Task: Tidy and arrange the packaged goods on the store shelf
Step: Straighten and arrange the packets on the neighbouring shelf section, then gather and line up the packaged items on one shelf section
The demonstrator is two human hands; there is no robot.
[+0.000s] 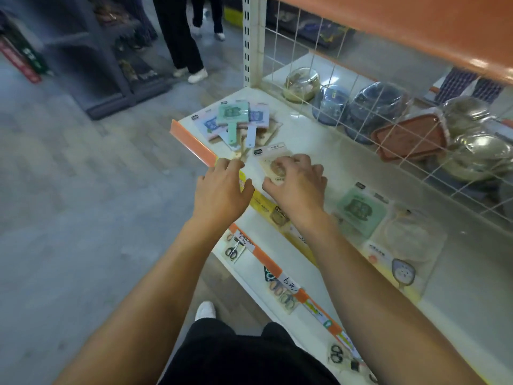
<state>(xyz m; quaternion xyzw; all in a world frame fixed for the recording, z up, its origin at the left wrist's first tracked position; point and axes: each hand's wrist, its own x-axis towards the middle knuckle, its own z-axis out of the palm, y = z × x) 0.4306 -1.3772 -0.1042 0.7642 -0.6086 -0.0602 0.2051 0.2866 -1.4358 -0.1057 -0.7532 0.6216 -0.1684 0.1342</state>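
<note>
Gripping a beige packet (273, 162) with curled right hand (298, 182), left hand (223, 187) spread beside it, likely squaring it on the shelf (313, 140).

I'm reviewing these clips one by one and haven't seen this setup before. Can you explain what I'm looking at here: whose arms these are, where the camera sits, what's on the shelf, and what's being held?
There is no robot. A person wears a wide-angle camera on the head, looking down at both bare arms. The white shelf holds packaged goods: a pile of small packaged paddle brushes at the far end and a green packet nearer. The right hand curls its fingers over a beige packet lying on the shelf. The left hand reaches over the orange shelf edge; whether it holds anything is unclear. Bowls sit behind a wire grid.
</note>
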